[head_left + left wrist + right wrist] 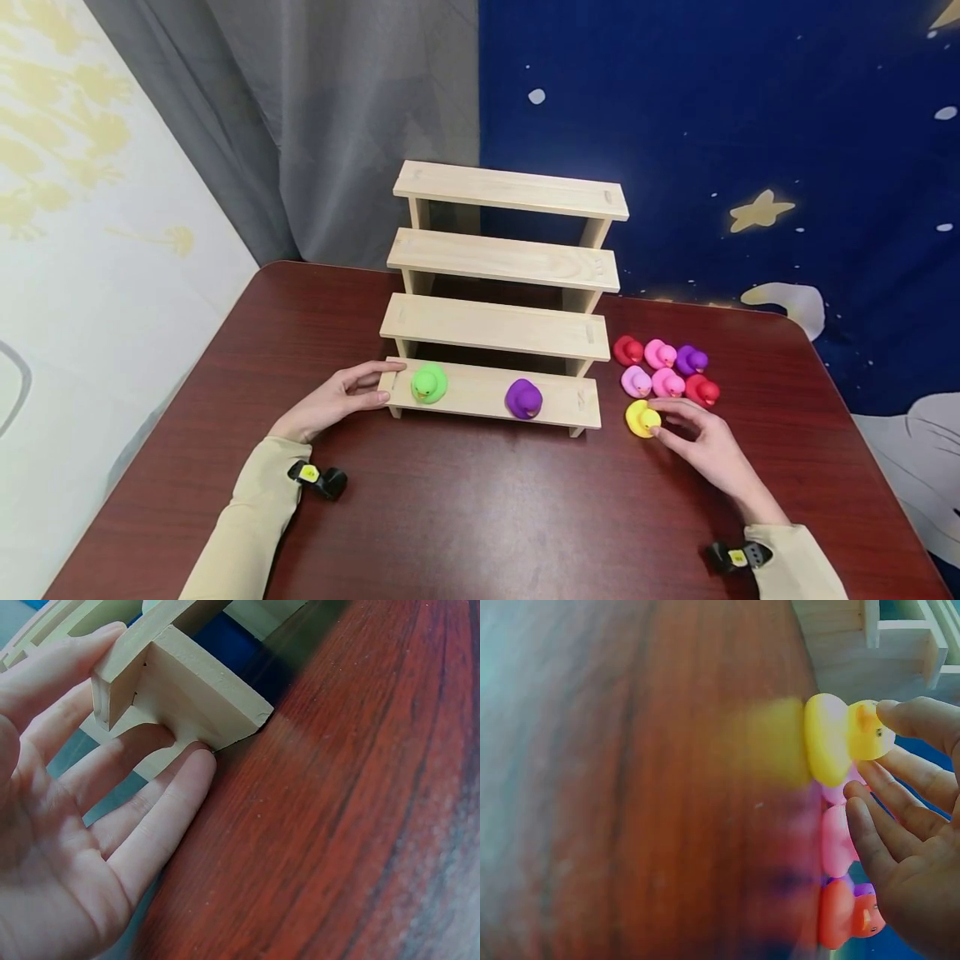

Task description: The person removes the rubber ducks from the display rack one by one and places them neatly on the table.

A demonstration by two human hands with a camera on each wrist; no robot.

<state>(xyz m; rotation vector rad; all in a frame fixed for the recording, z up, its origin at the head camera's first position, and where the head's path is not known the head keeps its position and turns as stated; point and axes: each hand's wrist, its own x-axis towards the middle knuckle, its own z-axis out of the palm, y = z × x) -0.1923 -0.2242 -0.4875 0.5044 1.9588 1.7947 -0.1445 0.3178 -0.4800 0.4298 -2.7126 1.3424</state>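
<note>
A four-step wooden stand (495, 325) rises in the middle of the table. My left hand (333, 400) grips the left end of its lowest step; in the left wrist view, fingers (180, 780) reach beside the step's support. On that step sit a green rubber duck (429, 383) toward the left and a purple rubber duck (523, 399) right of centre. Right of the stand, my right hand (701, 442) pinches a yellow rubber duck (642, 419) by its head between thumb and fingers. In the right wrist view the yellow duck (829, 739) is close over the tabletop.
Behind the yellow duck stand two rows of rubber ducks: red (628, 350), pink (660, 354) and purple (692, 360) at the back, light pink (636, 382), pink (668, 383) and red (702, 390) in front. A grey curtain (360, 125) and a blue starry cloth (675, 125) hang behind the table.
</note>
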